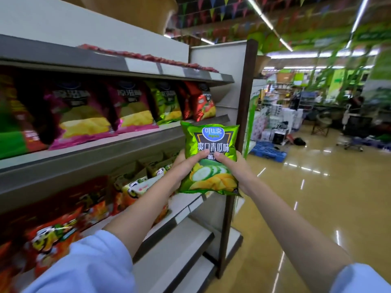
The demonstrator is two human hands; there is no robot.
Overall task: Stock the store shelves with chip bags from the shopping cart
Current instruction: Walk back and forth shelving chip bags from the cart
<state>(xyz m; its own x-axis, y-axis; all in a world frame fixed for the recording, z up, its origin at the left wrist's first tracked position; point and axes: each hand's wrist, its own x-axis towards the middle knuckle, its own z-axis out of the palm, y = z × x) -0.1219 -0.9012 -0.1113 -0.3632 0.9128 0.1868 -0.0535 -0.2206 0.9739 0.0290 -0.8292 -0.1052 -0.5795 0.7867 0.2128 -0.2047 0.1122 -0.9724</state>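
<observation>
A green chip bag [211, 144] with cucumber slices pictured on it is held upright in front of the shelf end. My left hand [186, 166] grips its left side with the thumb across the front. My right hand [234, 168] grips its right side, thumb also on the front. The bag hangs just right of and slightly below the middle shelf [127, 142], where pink bags [84, 119], another green bag [167, 102] and red bags [201, 102] stand in a row. The shopping cart is not in view.
A lower shelf [186, 210] holds orange and red snack bags [63, 227]. A dark post [243, 115] ends the shelf unit. To the right lies a shiny yellow aisle floor [317, 197], with a blue pallet [268, 151] and stacked goods further back.
</observation>
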